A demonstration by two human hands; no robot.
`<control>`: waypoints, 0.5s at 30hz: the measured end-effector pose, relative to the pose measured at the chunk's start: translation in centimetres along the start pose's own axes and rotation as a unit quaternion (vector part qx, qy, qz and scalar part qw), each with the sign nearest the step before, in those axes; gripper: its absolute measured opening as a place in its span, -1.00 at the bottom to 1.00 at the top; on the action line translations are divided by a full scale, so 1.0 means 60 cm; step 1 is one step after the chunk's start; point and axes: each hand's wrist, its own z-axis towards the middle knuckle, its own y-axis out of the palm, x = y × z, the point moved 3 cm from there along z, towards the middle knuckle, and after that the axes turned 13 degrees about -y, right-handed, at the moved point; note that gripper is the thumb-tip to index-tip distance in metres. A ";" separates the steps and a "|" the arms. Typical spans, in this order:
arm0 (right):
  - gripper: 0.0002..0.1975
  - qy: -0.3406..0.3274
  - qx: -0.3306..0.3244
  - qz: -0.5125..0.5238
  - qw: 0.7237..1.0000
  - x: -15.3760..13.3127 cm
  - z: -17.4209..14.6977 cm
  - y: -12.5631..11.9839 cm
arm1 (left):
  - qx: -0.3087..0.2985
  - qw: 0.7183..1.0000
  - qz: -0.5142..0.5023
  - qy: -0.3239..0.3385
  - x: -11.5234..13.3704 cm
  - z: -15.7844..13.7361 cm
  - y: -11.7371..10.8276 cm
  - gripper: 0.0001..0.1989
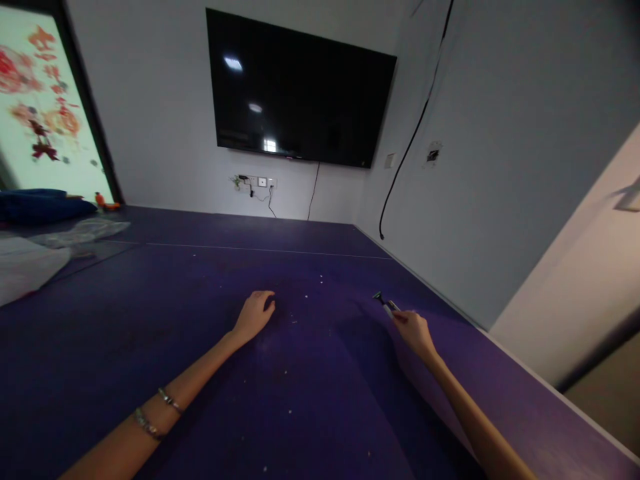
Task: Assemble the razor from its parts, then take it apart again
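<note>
In the head view, my right hand is closed around the handle of a small razor. Its dark T-shaped head has a green edge and points forward and left, held above the purple tabletop. A short pale piece shows beside the handle; I cannot tell whether it is part of it. My left hand rests on or just over the purple surface, fingers loosely curved and thumb apart, with nothing in it. Small white crumbs lie scattered between the two hands.
Clear plastic wrap and a white sheet lie at the left, with dark blue cloth and an orange object behind. A black cable hangs down the right wall. On the back wall are a television and sockets.
</note>
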 end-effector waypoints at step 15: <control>-0.74 -0.184 0.011 0.050 0.982 -0.264 0.025 0.054 | -0.241 0.900 -0.319 -0.175 0.209 0.005 0.118 -0.59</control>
